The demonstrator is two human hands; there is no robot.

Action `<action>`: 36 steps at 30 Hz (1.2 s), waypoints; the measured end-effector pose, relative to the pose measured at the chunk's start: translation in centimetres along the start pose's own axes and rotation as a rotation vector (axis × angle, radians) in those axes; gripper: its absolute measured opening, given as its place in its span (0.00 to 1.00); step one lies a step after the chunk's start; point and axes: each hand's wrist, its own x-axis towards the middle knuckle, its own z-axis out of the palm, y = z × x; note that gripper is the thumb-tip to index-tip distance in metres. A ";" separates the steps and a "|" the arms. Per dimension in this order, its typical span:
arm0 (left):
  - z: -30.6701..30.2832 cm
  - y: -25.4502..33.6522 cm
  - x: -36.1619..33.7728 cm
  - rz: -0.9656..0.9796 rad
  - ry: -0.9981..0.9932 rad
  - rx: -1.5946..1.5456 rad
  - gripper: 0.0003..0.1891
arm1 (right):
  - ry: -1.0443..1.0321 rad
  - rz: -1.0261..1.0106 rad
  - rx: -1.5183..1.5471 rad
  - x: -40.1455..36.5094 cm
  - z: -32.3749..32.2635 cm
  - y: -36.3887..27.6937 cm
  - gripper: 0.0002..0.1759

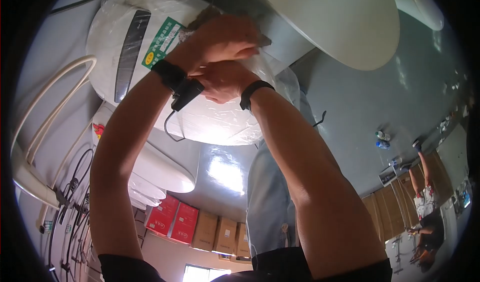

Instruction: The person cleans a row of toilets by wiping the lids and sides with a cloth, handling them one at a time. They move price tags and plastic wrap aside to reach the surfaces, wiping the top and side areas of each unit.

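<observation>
A large white rounded appliance (pixel 200 117), wrapped in clear plastic film, fills the upper left in front of me. On it are a dark oblong panel (pixel 132 57) and a green label (pixel 162 43) with a yellow spot. My left hand (pixel 227 37) lies over the upper part, its fingers closed on a crumpled grey-brown rag (pixel 204 17) that sticks out on both sides. Just below it, my right hand (pixel 225 80) is closed against the wrapped surface near the left wrist. What its curled fingers hold, if anything, is hidden. A black device (pixel 187 93) with a cable is strapped at my left wrist.
Another smooth white rounded piece (pixel 345 27) stands at upper right. Pale hoses (pixel 55 97) and black cables hang at left. Red cartons (pixel 172 219) and brown cartons (pixel 215 234) line the wall. Bottles (pixel 383 140) stand on the grey floor; another person (pixel 425 207) is at far right.
</observation>
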 end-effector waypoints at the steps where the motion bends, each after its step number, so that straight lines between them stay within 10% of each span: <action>1: -0.5 -0.8 -0.2 -0.017 0.014 0.102 0.12 | 0.041 0.021 0.088 0.3 -0.5 0.3 0.28; 6: -6.2 -7.7 -3.9 -0.111 -0.024 0.345 0.12 | -0.005 0.021 0.170 0.9 -0.7 0.6 0.37; 11: -13.1 -14.1 -12.8 -0.664 -0.069 0.604 0.11 | -0.060 0.047 0.262 1.0 -1.1 0.6 0.39; 16: -14.9 -15.8 -19.7 -0.874 0.478 0.087 0.12 | -0.104 0.044 0.219 1.1 -1.6 0.7 0.32; 26: -13.6 -12.8 -31.6 -1.092 0.548 0.270 0.17 | -0.079 0.067 0.242 1.3 -1.9 0.7 0.32; 29: -12.6 -19.2 -37.2 -0.882 0.384 0.755 0.18 | -0.089 0.062 0.235 1.3 -2.0 0.7 0.31; 36: -11.6 -12.7 -25.8 -1.240 -0.279 0.892 0.26 | -0.069 0.053 0.251 1.5 -1.8 0.6 0.32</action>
